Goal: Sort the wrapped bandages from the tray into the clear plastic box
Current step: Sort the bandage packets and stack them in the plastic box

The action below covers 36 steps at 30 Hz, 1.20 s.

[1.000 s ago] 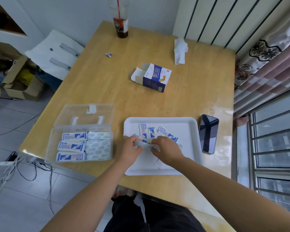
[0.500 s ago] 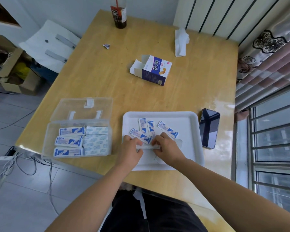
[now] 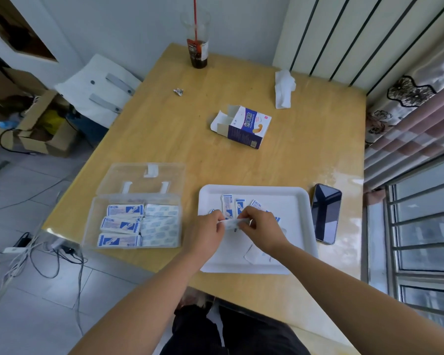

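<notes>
View from above of a wooden table [image 3: 164, 129] with a person's two bare forearms reaching in. Both hands hover over one white tray [image 3: 296, 213] near the table's front edge. The left hand [image 3: 210, 229] and the right hand [image 3: 263, 229] each pinch one end of a single wrapped bandage [image 3: 235, 222], fingers curled, holding it level between them just above the tray. Behind the hands, three more bandages [image 3: 226, 204] lie side by side on the tray; corners of others peek out beside the hands, partly hidden. One loose scrap of paper [image 3: 259, 255] lies on the tray under the right wrist.

Left of the tray stands one clear plastic box [image 3: 94, 226], its lid [image 3: 141, 176] folded back flat. Inside, three blue-printed packets [image 3: 124, 210] form a left column; pale ones [image 3: 160, 226] fill the right side, too blurred to count.

One dark phone [image 3: 326, 213] lies just right of the tray. Farther back sit one opened bandage carton [image 3: 244, 128], one crumpled tissue [image 3: 283, 89], one small wrapper [image 3: 178, 91] and one cup [image 3: 198, 53] with a red straw.
</notes>
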Each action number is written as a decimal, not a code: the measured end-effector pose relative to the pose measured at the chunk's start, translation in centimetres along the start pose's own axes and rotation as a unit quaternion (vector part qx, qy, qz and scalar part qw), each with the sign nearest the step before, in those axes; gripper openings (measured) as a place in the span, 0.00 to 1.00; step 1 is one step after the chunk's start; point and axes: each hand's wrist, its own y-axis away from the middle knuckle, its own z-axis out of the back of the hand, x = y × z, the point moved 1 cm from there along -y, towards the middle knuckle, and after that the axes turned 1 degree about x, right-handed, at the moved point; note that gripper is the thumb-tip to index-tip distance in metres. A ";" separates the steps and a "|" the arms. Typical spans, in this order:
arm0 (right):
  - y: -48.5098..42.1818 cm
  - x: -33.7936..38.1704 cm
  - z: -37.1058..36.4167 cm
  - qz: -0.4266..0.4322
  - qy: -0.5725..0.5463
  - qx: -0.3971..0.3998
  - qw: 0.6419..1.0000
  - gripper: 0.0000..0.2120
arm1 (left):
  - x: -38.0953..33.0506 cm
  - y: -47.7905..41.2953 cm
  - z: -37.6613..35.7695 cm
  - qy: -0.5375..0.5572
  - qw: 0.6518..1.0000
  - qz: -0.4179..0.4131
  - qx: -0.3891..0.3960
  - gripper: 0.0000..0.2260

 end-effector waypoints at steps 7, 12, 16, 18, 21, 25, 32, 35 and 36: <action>-1.0 4.8 -0.6 0.026 -0.061 -0.001 0.998 0.02 | 1.5 0.8 5.7 0.056 0.997 -0.018 -0.039 0.08; -1.6 8.4 -3.0 0.061 -0.059 -0.017 0.996 0.04 | 4.6 1.7 9.0 0.100 0.994 0.000 -0.037 0.09; -1.7 11.1 -4.8 0.133 -0.031 -0.041 0.990 0.09 | 7.8 3.1 10.7 0.100 0.994 0.029 -0.033 0.08; -1.9 12.4 -5.6 0.153 0.002 -0.016 0.988 0.10 | 9.1 3.5 11.3 0.102 0.993 0.044 -0.036 0.08; -2.5 13.9 -7.3 0.143 0.039 0.024 0.989 0.09 | 10.6 4.1 11.8 0.125 0.989 0.067 -0.031 0.06; -3.2 15.1 -8.4 0.090 0.075 0.031 0.993 0.08 | 12.2 4.4 12.3 0.098 0.988 0.112 -0.048 0.10; -3.5 15.7 -10.3 0.054 0.188 0.072 0.978 0.12 | 13.9 4.0 12.7 -0.009 0.993 0.100 -0.060 0.13; -3.8 15.5 -11.0 0.066 0.248 0.074 0.964 0.11 | 14.1 3.6 12.4 -0.017 0.996 0.090 -0.024 0.14; -3.8 15.6 -11.1 0.077 0.285 0.074 0.953 0.11 | 14.1 3.6 12.4 -0.017 0.996 0.088 -0.018 0.14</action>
